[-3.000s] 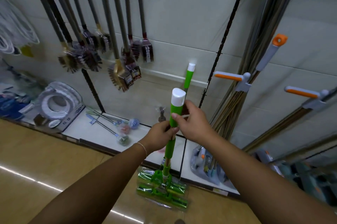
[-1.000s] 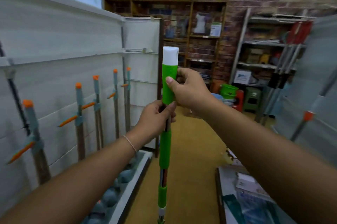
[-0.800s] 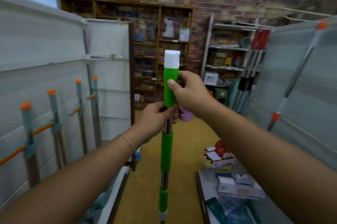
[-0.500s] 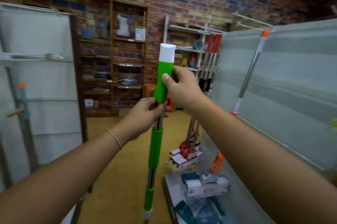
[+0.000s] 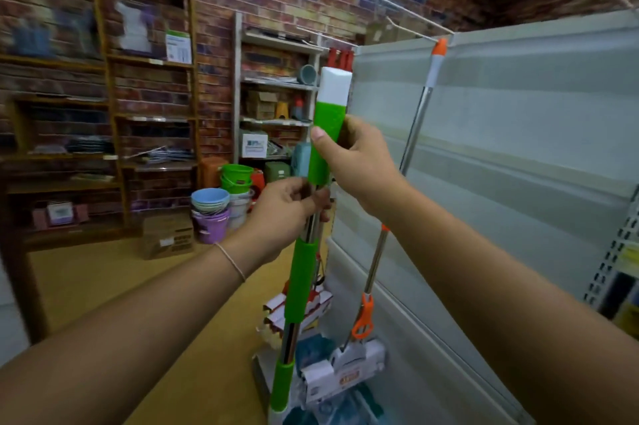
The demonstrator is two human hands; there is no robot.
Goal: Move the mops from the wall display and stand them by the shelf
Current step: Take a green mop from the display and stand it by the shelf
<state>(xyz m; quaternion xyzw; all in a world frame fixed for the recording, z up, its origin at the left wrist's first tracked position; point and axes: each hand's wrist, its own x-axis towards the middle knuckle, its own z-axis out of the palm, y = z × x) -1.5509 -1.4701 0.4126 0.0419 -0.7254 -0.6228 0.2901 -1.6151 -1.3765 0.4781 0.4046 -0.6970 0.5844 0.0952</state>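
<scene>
A: Mop (image 5: 304, 272), green handle, being held upright near the grey shelf panel (image 5: 518, 154). Right hand (image 5: 359, 165) wrapping the top grip, left hand (image 5: 287, 213) pinching the pole below.

B: Risk?

A: Its foot is probably catching the orange mop (image 5: 411, 154) leaning there, knocking it over.

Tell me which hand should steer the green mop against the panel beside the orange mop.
Right hand: its grip is high on the green mop, nearest the panel. Left hand sits lower.
</scene>
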